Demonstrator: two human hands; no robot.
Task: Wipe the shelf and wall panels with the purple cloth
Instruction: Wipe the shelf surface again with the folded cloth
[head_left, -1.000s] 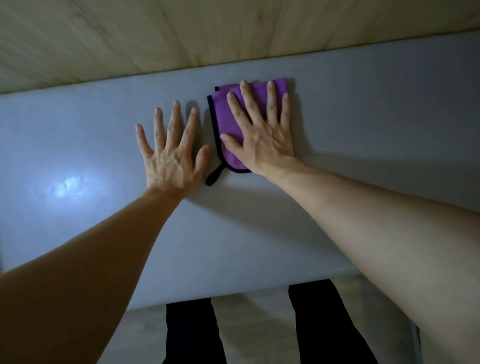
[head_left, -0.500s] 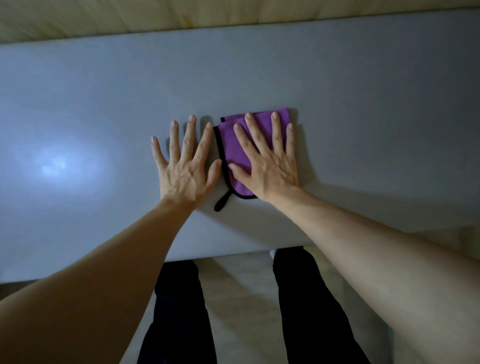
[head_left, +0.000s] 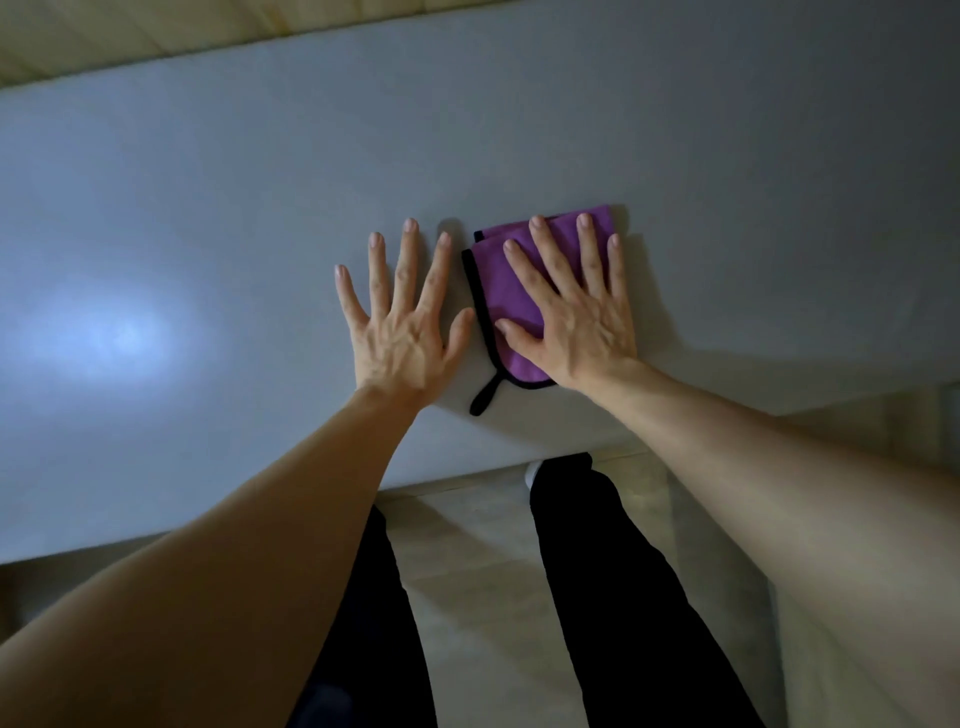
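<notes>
A broad, smooth pale-grey panel (head_left: 218, 218) is spanned across the scene. Black trousers (head_left: 623, 597) are seen at the near edge. The left hand (head_left: 400, 332) is laid flat, fingers spread, on bare panel. The right hand (head_left: 576, 317) is pressed flat, fingers straight, on the folded purple cloth with black trim (head_left: 506, 291), just right of the left hand.

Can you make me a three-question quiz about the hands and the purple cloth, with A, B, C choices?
1. Where is the purple cloth?
A under the right hand
B under the left hand
C on the floor

2. What colour is the cloth's edging?
A white
B black
C yellow

3. How does the left hand lie on the grey panel?
A in a fist
B pinching the cloth
C flat, fingers spread

Answers: 1 A, the right hand presses on it. 2 B, a black trim and loop show. 3 C, its fingers are straight on the bare panel.
</notes>
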